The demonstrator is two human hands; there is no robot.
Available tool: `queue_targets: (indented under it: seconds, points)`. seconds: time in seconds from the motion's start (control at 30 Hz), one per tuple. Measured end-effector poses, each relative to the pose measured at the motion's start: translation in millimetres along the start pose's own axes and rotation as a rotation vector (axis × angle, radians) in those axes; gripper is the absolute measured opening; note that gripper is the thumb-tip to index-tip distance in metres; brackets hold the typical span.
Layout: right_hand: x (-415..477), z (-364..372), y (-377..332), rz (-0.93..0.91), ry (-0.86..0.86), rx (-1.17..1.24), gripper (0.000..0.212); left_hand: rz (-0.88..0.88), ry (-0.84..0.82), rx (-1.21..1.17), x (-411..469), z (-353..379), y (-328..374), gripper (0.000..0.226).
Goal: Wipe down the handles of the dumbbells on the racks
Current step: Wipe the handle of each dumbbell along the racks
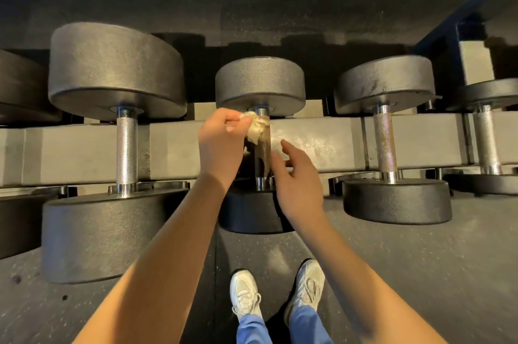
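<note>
The middle dumbbell's near head (249,217) partly behind the right hand (297,184); leftmost dumbbell (16,85) cut by the edge.

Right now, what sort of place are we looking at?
Most likely a gym's free-weight area: dumbbells sit in a row on a metal rack, the floor looks like speckled rubber matting, and the left hand holds a cloth against one handle.

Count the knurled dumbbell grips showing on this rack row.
4. Left grip; middle grip, with the cloth in the left hand against it; right grip; far-right grip. The left-edge dumbbell has its own out of view.
</note>
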State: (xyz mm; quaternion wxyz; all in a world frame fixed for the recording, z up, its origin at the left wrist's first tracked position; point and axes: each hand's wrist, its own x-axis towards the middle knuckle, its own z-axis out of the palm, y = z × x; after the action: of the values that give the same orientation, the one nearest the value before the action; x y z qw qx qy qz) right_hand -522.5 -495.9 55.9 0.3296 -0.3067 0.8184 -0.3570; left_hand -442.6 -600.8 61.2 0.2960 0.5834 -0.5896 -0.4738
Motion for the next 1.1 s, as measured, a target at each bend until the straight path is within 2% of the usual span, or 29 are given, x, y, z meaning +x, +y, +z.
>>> queue_targets:
  seconds: [0.17,0.27,0.47,0.57,0.83,0.97,1.1]
  points:
    - [0,2,0,0.024,0.065,0.007,0.037,0.159,-0.077,0.235,6,16,-13,0.006]
    - [-1,3,1,0.020,0.073,-0.009,0.032,0.150,-0.112,0.291,-1,14,-17,0.007]
    - [-2,8,4,0.060,0.124,-0.035,0.039,0.140,-0.107,0.258,1,16,-10,0.021]
    - [-7,9,7,0.082,0.132,-0.034,0.041,0.137,-0.051,0.281,4,20,-9,0.010]
    - [-10,5,4,0.116,0.117,0.011,0.037,-0.055,-0.215,0.270,-11,4,-14,0.007]
    - [-11,4,3,0.135,0.112,0.010,0.036,-0.025,-0.107,0.166,7,14,-5,0.006]
    - [-11,4,5,0.134,0.112,0.003,0.038,0.019,-0.066,0.155,17,23,-6,0.009]
